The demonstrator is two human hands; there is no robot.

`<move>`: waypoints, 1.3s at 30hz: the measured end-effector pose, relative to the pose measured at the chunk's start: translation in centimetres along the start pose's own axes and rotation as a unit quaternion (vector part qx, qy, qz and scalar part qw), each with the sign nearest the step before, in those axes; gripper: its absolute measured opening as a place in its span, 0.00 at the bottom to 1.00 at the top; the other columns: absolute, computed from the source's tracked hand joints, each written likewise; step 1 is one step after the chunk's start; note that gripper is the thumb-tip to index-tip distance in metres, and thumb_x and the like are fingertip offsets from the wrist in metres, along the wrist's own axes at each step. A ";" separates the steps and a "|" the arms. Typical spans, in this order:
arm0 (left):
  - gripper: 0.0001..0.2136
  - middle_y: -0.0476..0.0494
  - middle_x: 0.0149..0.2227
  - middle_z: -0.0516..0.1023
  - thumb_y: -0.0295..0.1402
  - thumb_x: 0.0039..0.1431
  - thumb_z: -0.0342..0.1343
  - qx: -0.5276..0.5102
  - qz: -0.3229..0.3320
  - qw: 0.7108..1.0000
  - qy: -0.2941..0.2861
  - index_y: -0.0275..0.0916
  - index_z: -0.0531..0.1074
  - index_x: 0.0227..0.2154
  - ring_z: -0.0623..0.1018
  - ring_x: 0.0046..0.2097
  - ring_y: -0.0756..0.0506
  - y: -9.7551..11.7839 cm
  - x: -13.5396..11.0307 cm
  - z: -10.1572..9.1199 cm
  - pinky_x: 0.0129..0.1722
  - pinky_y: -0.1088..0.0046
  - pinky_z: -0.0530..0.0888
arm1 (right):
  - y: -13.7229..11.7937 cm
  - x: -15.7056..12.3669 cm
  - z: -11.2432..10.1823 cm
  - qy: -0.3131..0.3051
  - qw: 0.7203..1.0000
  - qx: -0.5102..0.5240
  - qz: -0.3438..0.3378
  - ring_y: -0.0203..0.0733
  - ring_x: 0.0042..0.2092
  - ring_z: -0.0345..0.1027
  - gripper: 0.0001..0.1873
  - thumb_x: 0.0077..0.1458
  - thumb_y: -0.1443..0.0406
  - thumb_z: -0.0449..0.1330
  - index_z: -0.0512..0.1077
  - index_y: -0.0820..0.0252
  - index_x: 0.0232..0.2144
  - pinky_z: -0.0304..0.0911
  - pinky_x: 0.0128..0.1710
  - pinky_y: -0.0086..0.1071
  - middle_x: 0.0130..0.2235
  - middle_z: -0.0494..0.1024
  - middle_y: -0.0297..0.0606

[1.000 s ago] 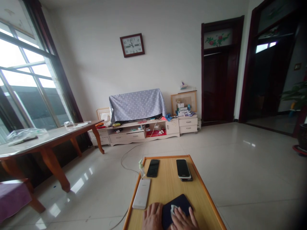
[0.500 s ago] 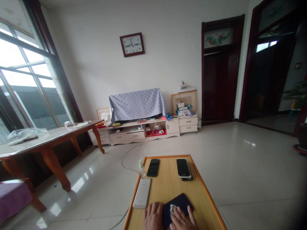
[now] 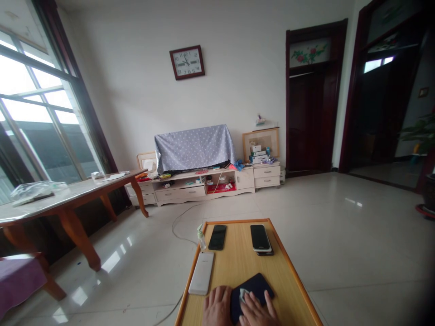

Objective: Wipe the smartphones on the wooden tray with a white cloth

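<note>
A dark blue phone-like slab (image 3: 258, 283) lies askew near the front of the small wooden table (image 3: 234, 267). My left hand (image 3: 217, 306) rests at the slab's left edge, fingers bent and close together, steadying it. A small pale cloth (image 3: 243, 293) is pressed onto the slab under the fingers of my right hand (image 3: 258, 311), which lies over the lower part. Left of my hands is a white phone (image 3: 201, 274), face down. Both wrists are cut off by the lower frame edge.
On the table's far side are a black phone (image 3: 217, 237), a stack of two phones (image 3: 261, 238) and a small pump bottle (image 3: 201, 237) at the left rim. A cable (image 3: 175, 230) runs over the floor. Further off stand a larger table (image 3: 81, 192) and a low cabinet (image 3: 180, 194).
The cloth and the fingers of my right hand have shifted very slightly left on the slab. My left hand and the other phones look the same.
</note>
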State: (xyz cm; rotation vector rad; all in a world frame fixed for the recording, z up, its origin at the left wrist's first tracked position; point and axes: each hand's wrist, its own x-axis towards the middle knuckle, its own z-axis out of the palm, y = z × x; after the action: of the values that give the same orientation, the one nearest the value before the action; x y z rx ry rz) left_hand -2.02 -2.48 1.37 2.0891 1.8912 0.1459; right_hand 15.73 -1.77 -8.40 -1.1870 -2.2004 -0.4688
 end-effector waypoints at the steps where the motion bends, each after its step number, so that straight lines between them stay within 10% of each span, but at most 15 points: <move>1: 0.35 0.42 0.62 0.68 0.50 0.48 0.54 0.001 -0.001 1.000 0.000 0.47 0.66 0.61 0.63 0.64 0.35 0.0 0.0 -0.1 0.63 0.59 0.58 | 0.0 0.0 -0.1 -0.009 1.000 0.010 0.011 0.47 0.48 0.78 0.17 0.65 0.55 0.53 0.78 0.47 0.49 0.69 0.53 0.43 0.50 0.81 0.35; 9: 0.38 0.38 0.60 0.70 0.60 0.48 0.52 -0.016 0.014 1.000 0.019 0.44 0.68 0.59 0.65 0.62 0.32 0.6 -0.7 -0.7 0.61 0.57 0.59 | 3.1 2.3 -4.3 -0.135 0.968 0.069 0.201 0.58 0.61 0.66 0.24 0.70 0.54 0.45 0.74 0.50 0.57 0.50 0.63 0.67 0.59 0.73 0.44; 16: 0.35 0.42 0.62 0.69 0.51 0.48 0.53 0.006 0.001 1.000 -0.001 0.47 0.66 0.61 0.64 0.63 0.34 0.2 0.0 -0.1 0.62 0.59 0.58 | -0.8 0.8 -1.0 -0.137 0.977 0.109 0.120 0.55 0.57 0.71 0.20 0.65 0.54 0.53 0.75 0.46 0.55 0.59 0.62 0.56 0.57 0.75 0.39; 23: 0.37 0.39 0.61 0.70 0.58 0.48 0.53 -0.008 0.006 1.000 0.015 0.45 0.68 0.60 0.65 0.62 0.32 0.6 -0.6 -0.7 0.62 0.56 0.59 | 1.8 3.1 -4.9 -0.177 0.956 0.119 0.202 0.58 0.63 0.63 0.24 0.70 0.54 0.44 0.72 0.47 0.58 0.43 0.65 0.68 0.61 0.70 0.41; 32: 0.31 0.41 0.60 0.70 0.52 0.53 0.49 -0.004 0.007 1.000 0.011 0.47 0.67 0.60 0.65 0.62 0.35 0.4 -0.3 -0.5 0.61 0.59 0.59 | -1.0 2.3 -2.5 -0.192 0.955 0.174 0.147 0.58 0.61 0.66 0.22 0.66 0.54 0.50 0.74 0.45 0.57 0.49 0.65 0.62 0.59 0.72 0.41; 39: 0.38 0.38 0.60 0.70 0.60 0.48 0.52 -0.018 0.013 1.000 0.021 0.45 0.69 0.59 0.66 0.61 0.31 0.4 -0.7 -0.7 0.61 0.56 0.59 | 2.2 3.8 -5.0 -0.166 0.952 0.122 0.226 0.57 0.64 0.62 0.24 0.70 0.55 0.44 0.72 0.47 0.58 0.38 0.66 0.67 0.62 0.70 0.42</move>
State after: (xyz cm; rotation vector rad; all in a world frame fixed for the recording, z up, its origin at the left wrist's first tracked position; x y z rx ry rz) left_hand -1.93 -3.06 2.22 2.1034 1.8704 0.2302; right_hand 17.59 -1.00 -2.07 -1.6561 -2.0739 0.2015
